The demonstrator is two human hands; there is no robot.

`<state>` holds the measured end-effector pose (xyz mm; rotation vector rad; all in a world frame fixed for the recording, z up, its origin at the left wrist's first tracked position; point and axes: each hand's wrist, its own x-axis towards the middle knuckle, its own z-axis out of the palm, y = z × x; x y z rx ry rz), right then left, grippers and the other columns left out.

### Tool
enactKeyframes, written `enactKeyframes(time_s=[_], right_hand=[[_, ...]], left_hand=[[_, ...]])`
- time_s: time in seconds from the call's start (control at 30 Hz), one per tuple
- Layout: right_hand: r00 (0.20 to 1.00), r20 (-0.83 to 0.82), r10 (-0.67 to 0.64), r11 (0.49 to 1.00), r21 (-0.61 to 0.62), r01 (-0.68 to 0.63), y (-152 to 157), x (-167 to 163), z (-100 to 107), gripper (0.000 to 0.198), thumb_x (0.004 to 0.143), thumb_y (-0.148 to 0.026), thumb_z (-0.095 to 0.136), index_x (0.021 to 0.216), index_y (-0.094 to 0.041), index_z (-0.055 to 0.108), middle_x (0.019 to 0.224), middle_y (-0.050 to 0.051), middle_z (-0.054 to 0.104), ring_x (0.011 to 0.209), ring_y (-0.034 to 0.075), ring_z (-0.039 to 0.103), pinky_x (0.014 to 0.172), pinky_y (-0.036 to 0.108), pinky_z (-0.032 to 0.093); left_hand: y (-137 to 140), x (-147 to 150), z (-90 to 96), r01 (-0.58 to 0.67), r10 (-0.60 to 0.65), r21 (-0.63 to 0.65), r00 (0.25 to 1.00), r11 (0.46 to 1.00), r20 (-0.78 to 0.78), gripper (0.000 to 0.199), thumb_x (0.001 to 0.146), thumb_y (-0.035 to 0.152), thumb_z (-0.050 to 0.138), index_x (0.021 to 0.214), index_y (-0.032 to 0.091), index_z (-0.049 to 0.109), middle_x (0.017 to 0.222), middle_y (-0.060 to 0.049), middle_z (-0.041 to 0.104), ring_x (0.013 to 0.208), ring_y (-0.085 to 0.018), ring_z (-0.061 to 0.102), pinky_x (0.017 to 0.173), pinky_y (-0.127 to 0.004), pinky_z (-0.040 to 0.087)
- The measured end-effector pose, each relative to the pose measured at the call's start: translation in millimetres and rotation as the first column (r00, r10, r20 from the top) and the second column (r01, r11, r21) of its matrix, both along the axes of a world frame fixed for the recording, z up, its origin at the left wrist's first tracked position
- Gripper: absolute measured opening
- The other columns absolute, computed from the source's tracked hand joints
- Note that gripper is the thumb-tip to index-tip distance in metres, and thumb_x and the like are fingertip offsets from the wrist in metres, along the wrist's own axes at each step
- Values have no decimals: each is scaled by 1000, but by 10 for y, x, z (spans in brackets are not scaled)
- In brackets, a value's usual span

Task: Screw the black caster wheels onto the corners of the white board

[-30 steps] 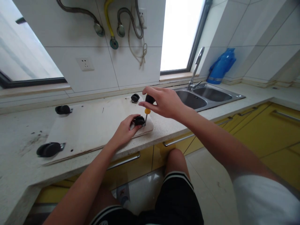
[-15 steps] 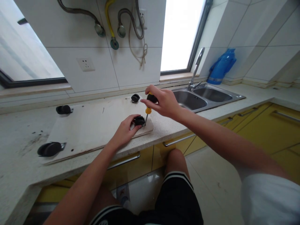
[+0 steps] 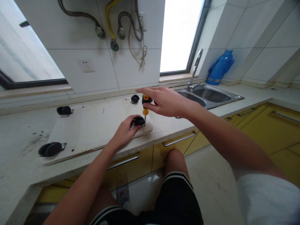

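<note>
Here, left fingers (image 3: 136, 128) pinch a black caster (image 3: 139, 121); right fingers (image 3: 150, 91), one outstretched, hold a screwdriver (image 3: 145, 111).

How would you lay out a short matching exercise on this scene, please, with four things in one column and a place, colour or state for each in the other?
Column one
1. Screwdriver
2. Left hand
3. Faucet
4. Thermos flask

Column two
A. Silver-coloured, rising at the back of the double-bowl sink
B. In the right hand, shaft pointing down
C. Blue, on the counter near the tiled wall
D. Fingers around a black caster on the board

Right pairs: 1-B, 2-D, 3-A, 4-C.
</note>
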<state>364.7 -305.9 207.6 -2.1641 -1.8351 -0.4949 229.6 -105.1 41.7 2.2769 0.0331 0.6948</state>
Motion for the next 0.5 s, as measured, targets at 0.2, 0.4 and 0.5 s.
enactKeyframes(time_s=[0.2,0.4,0.5], right_hand=[[981,-18,-191,982,-1,191,-22,95,53,57,110,-75,63,125,-22,75,98,11,80,85,28,66,73,36,34],[989,-142,37,987,157,-15,-22,194,-32,39,116,-57,60,126,-21,73,96,5,77,82,22,61,78,35,39],[991,-130,-32,990,134,50,-15,213,-63,50,112,-71,61,116,-23,73,92,5,76,77,22,58,73,35,34]], left_hand=[[3,-4,-12,-2,2,23,1000,1000,-2,48,103,39,72,148,21,68,144,-14,78,129,-33,75,119,-55,58],[2,-4,-13,-7,7,28,1000,1000,11,47,103,38,73,147,22,68,144,-13,78,129,-32,75,120,-54,58],[-2,-8,0,3,-3,27,1000,1000,0,47,103,38,73,147,21,67,145,-14,78,130,-32,75,121,-54,58]])
